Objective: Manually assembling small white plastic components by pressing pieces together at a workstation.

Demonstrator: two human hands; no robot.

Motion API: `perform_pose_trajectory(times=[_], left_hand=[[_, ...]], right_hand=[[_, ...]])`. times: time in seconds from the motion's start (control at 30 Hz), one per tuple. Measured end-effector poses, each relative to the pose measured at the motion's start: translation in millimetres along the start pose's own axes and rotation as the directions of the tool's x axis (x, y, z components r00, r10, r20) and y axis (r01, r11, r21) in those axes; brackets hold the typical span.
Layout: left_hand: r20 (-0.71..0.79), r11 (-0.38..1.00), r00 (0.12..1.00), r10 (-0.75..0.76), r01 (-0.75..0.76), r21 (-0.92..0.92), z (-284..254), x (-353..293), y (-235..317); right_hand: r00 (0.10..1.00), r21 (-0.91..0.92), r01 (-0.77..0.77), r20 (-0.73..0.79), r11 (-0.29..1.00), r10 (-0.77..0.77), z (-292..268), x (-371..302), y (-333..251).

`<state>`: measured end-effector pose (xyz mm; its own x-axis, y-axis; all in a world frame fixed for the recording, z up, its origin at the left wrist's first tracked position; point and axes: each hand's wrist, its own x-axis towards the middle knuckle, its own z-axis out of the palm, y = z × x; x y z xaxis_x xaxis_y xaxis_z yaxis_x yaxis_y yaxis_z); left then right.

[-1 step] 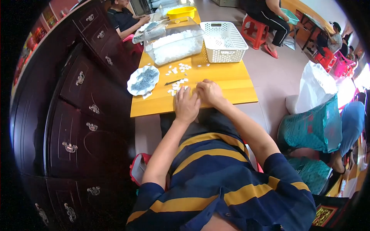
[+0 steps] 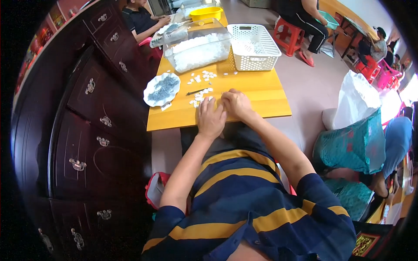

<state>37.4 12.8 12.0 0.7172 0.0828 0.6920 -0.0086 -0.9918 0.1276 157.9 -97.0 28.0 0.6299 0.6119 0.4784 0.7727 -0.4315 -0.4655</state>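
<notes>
Both my hands are close together at the near edge of the yellow wooden table (image 2: 261,98). My right hand (image 2: 236,103) is closed in a pinch; whatever its fingers hold is hidden. Beside it, my left hand (image 2: 211,119) has bent fingers drawn together, and anything between them is too small to make out. Small white plastic pieces (image 2: 199,98) lie just past my left fingertips. A thin dark tool (image 2: 197,92) rests among them. Farther left, a white scalloped plate (image 2: 149,101) holds a heap of small grey-blue parts (image 2: 163,89).
A clear bin (image 2: 174,61) full of white pieces and a white perforated basket (image 2: 254,66) stand across the table. Behind them is a yellow tub (image 2: 205,14). Dark drawers (image 2: 74,130) line the left; green sacks (image 2: 348,145) stand right. Other people sit farther off.
</notes>
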Motion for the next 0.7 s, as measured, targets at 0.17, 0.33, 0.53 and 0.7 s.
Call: perform_pose_trajectory(times=[0.17,0.33,0.53,0.7], left_hand=[[-0.028,0.999,0.999,0.027,-0.028,-0.017,-5.1,-6.0,-1.6],[-0.037,0.998,0.998,0.043,-0.044,-0.037,-5.6,-11.1,-4.6],[-0.05,0.999,0.999,0.019,-0.02,-0.027,-5.5,-13.2,-4.2],[-0.05,0.998,0.998,0.024,-0.026,-0.051,-4.7,-12.7,-4.5]], right_hand=[[0.993,0.13,0.002,-0.115,0.991,0.013,13.9,1.7,3.3],[0.971,0.302,-0.032,-0.218,0.953,0.101,10.7,-6.6,10.5],[0.979,0.3,0.008,-0.199,0.954,0.054,-3.7,-30.8,7.9],[0.985,0.269,0.0,-0.167,0.963,0.047,-9.5,-37.6,1.3]])
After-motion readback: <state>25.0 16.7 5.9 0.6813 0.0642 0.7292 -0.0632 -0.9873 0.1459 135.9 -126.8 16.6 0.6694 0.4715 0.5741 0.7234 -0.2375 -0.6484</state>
